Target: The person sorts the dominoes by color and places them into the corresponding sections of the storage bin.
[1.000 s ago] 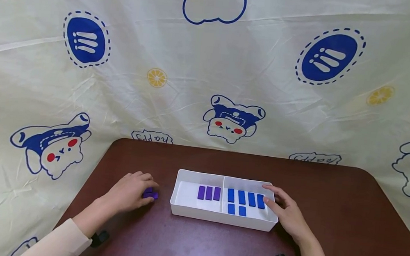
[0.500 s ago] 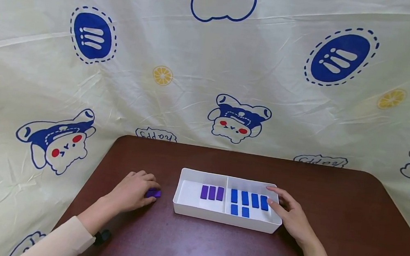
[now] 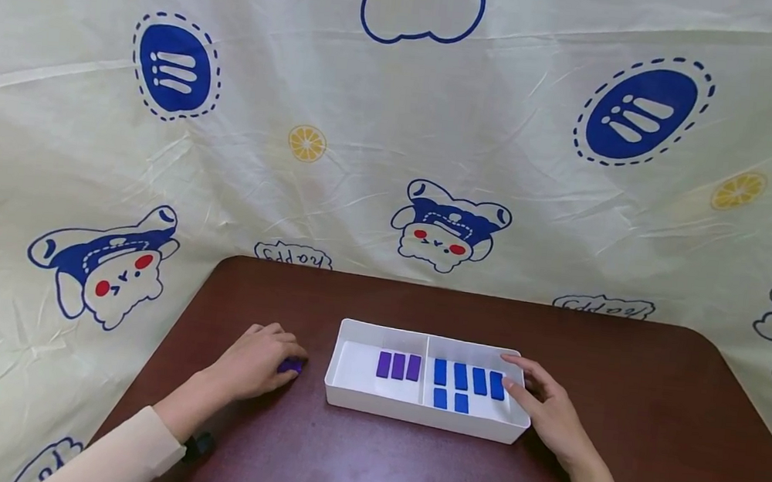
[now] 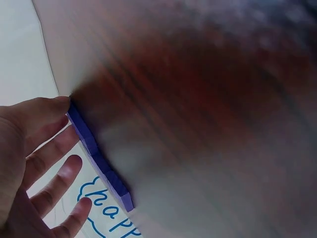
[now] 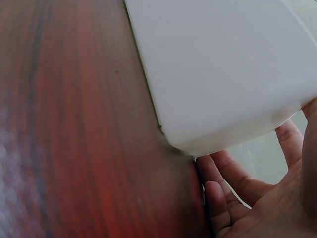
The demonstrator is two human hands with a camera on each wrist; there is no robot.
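At the left of the table, my left hand (image 3: 259, 362) bends over a few small purple blocks (image 3: 290, 366), mostly covered by it in the head view. In the left wrist view, the purple blocks (image 4: 101, 161) lie end to end in a short row; my thumb and index finger pinch the one nearest the hand, and the other fingers are spread loosely. My right hand (image 3: 554, 414) holds the right end of a white two-part box (image 3: 411, 410), thumb and index finger over its rim. Other fingers touch the end wall (image 5: 233, 136) from outside.
Three purple blocks (image 3: 398, 366) stand in a row in the box's left compartment. Several blue blocks (image 3: 460, 376) form two rows in the right one. The brown table (image 3: 364, 472) ends at a printed white cloth (image 3: 238, 180) behind.
The left hand has closed in over the purple blocks, so less of them shows. The right hand keeps its place on the box. The head view has shifted slightly.
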